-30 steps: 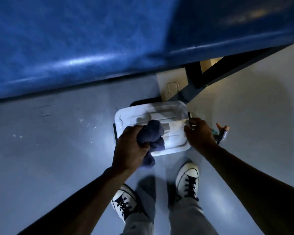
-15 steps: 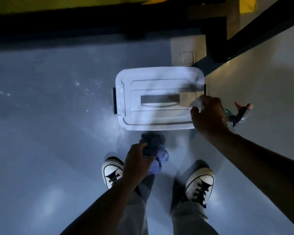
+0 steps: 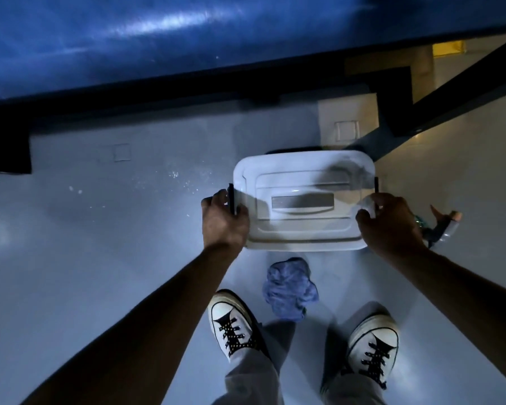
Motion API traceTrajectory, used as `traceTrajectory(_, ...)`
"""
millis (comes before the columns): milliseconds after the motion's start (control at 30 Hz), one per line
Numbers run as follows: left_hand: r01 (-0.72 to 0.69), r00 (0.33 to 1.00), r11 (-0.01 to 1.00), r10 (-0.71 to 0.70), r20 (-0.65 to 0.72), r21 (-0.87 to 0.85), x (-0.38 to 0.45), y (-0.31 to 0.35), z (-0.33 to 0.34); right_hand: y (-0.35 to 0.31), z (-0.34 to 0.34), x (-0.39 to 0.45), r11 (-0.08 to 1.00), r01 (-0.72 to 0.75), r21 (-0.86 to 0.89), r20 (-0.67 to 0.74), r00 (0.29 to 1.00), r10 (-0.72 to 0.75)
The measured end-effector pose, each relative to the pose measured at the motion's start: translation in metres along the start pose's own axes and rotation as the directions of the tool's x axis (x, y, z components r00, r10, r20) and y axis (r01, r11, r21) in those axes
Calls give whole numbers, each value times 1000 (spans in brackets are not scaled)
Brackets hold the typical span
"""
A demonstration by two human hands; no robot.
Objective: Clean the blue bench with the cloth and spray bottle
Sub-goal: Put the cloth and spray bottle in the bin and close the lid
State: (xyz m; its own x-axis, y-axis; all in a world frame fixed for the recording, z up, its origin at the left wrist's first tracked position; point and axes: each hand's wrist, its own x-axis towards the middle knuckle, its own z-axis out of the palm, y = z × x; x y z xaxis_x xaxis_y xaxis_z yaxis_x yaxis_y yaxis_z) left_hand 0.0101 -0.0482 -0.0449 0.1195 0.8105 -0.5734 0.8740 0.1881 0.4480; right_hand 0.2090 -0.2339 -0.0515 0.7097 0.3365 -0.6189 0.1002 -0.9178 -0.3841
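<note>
The blue bench (image 3: 158, 33) fills the top of the view, on a black frame. On the floor below it stands a white plastic box with a lid (image 3: 304, 200). My left hand (image 3: 224, 222) grips the black clip on the box's left side, and my right hand (image 3: 387, 226) grips the clip on its right side. A crumpled blue cloth (image 3: 288, 287) lies loose on the floor between the box and my shoes. The spray bottle (image 3: 441, 226) lies on the floor just right of my right hand, partly hidden by it.
My two white shoes (image 3: 234, 325) stand on the grey floor below the cloth. A black bench leg (image 3: 6, 141) drops at far left and a diagonal black bar (image 3: 450, 92) runs at upper right. A pale floor plate (image 3: 346, 124) sits behind the box.
My left hand let the cloth drop to the floor and moved up to the box's left clip. My right hand stays at the right clip. The view tilted up and shows the bench again.
</note>
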Motion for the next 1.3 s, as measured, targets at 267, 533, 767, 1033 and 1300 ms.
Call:
traceTrajectory(267, 14, 1000, 998, -13, 7, -55, 10, -6, 20, 4, 7, 1, 999, -13, 43, -58, 998, 15)
traceTrajectory(533, 24, 999, 999, -22, 32, -46, -24, -9, 2, 10, -5, -40, 984, -62, 170, -77, 994, 76)
traceTrajectory(767, 54, 996, 998, -52, 76, -32, -108, -45, -13, 54, -16, -110, 968, -125, 218, -23, 991, 133)
traceTrajectory(1033, 99, 985, 995, -100, 137, 17, -194, -85, 67, 161, -21, -151, 966, -189, 174, -23, 980, 196)
traceTrajectory(1300, 19, 959, 999, -30, 283, 40, -210, -75, 206, 285, -25, -95, 933, -323, 157, -34, 943, 332)
